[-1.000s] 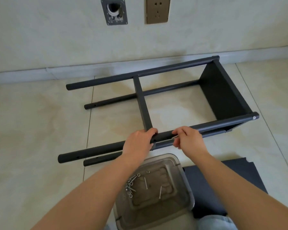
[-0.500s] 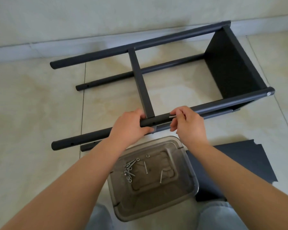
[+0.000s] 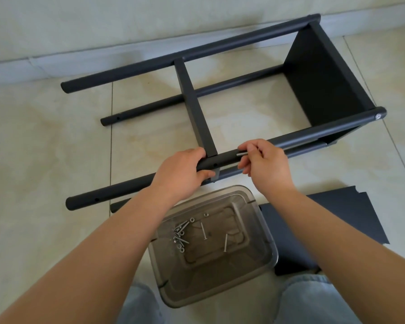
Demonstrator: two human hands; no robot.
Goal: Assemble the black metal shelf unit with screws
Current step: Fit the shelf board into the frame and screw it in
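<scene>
Black steel tubing makes up the shelf frame (image 3: 220, 94), which lies on its side on the tiled floor (image 3: 45, 148), its one fitted shelf panel (image 3: 323, 78) at the right end and a cross rail (image 3: 194, 108) spanning the middle. The left hand (image 3: 182, 174) wraps round the near upper tube (image 3: 313, 134) just beside the rail joint, where a screw hole (image 3: 215, 164) faces the camera. The right hand (image 3: 264, 164) pinches a long silver screw (image 3: 242, 153) between thumb and fingertips, lying along the tube and not yet in the hole. A clear plastic tub (image 3: 264, 232) in front of the knees holds more screws and washers; a loose black panel (image 3: 337, 220) lies to its right.

The frame looks stiff but rather light, and its painted tubes are probably slick, so holding close to the joint seems wise. The screw is small and easily dropped.
</scene>
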